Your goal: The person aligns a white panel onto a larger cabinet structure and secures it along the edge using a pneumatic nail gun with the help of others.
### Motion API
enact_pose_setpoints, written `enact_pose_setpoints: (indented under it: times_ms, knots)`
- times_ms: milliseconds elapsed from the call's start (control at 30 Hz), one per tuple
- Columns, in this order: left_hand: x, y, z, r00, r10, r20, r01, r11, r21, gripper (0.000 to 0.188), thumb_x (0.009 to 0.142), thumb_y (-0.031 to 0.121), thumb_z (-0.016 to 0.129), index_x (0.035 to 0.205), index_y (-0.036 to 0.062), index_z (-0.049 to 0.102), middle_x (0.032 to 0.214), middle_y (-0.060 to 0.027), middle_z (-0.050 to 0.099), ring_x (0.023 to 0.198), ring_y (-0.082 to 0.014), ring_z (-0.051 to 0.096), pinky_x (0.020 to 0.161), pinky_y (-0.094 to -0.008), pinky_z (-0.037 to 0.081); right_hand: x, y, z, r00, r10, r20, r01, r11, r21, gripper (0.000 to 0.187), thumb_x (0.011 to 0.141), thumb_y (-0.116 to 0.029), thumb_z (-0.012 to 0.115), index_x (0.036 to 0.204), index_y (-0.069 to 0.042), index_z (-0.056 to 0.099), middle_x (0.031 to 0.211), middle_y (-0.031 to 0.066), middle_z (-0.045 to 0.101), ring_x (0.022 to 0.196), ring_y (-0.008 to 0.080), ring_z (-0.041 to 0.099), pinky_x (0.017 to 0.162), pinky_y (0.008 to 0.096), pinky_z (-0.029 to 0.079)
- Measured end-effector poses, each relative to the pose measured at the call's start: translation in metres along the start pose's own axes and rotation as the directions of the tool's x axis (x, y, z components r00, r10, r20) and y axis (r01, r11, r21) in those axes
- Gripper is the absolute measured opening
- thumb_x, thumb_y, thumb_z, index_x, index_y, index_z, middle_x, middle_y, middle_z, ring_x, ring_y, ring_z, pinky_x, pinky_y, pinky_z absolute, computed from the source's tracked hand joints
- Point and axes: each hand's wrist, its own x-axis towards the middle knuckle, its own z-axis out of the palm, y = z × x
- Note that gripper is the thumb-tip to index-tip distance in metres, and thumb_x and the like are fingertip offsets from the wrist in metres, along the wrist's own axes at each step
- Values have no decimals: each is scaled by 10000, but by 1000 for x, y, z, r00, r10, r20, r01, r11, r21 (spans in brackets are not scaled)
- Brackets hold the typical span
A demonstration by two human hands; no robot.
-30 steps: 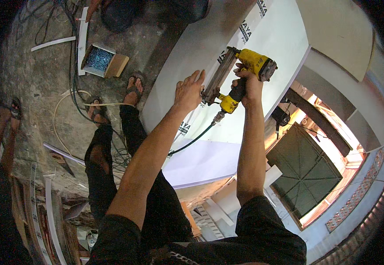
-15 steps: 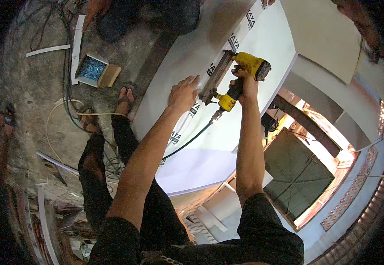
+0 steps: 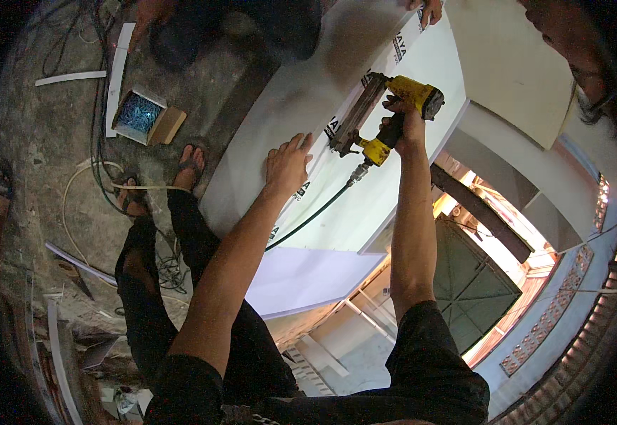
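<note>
My right hand [image 3: 406, 122] grips a yellow and black air nailer [image 3: 413, 98] by its handle. A dark hose [image 3: 315, 221] runs from its fitting back toward me. The nailer's long magazine lies along a printed strip [image 3: 332, 127] at the upper edge of a large white panel [image 3: 365, 202]. What the nose touches is not clear. My left hand [image 3: 288, 166] rests on the panel's edge beside the strip, nearer to me than the nailer, with its fingers stretched out and nothing held.
Another person's hand [image 3: 430, 11] touches the strip's far end. On the concrete floor at left stands an open box of blue-tinted fasteners [image 3: 137, 117], beside white strips [image 3: 117, 78] and tangled cables [image 3: 99, 142]. A second person [image 3: 570, 42] is at the upper right.
The nailer in my right hand has moved a little farther along the strip, away from my left hand. More of the other person's hand shows at the far end. The view has shifted slightly.
</note>
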Motion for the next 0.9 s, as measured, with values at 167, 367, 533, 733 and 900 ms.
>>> enact_pose_setpoints:
  times_ms: [167, 367, 533, 733, 900]
  knots:
    - [-7, -7, 4, 997, -48, 56, 50, 998, -35, 506, 963, 205, 546, 1444, 105, 424, 1434, -134, 463, 1252, -284, 507, 996, -488, 393, -4, -2, 4, 999, -21, 27, 22, 999, -38, 349, 795, -91, 585, 1138, -27, 571, 886, 103, 615, 512, 209, 563, 476, 350, 501]
    - [-12, -7, 4, 997, -60, 49, 62, 997, -53, 501, 960, 209, 549, 1434, 101, 429, 1426, -130, 472, 1261, -278, 499, 1009, -496, 377, -5, -4, 6, 999, 14, 36, -13, 1000, -27, 357, 785, -84, 580, 1136, -23, 565, 895, 100, 608, 512, 202, 554, 486, 360, 502]
    - [-13, -6, -3, 992, -79, 95, 82, 996, -31, 499, 961, 200, 548, 1437, 106, 430, 1435, -114, 468, 1281, -266, 484, 1022, -506, 366, -7, -8, 11, 1000, 18, 17, -17, 999, -49, 352, 791, -86, 575, 1136, -20, 565, 892, 104, 607, 509, 203, 552, 485, 360, 501]
    - [-13, 2, -1, 988, -102, 117, 108, 993, -41, 502, 963, 199, 547, 1441, 109, 426, 1446, -106, 459, 1297, -266, 471, 1052, -513, 349, -1, -7, 1, 999, 41, -10, -41, 997, -68, 340, 796, -94, 578, 1126, -14, 563, 868, 107, 606, 502, 210, 548, 474, 363, 498]
    - [-10, -1, 4, 987, -114, 109, 112, 993, 27, 495, 965, 209, 544, 1436, 110, 432, 1447, -109, 458, 1299, -271, 469, 1052, -520, 359, -4, -5, 7, 998, 67, 9, -66, 997, -49, 308, 768, -48, 560, 1074, -17, 545, 866, 73, 544, 547, 171, 483, 526, 342, 462]
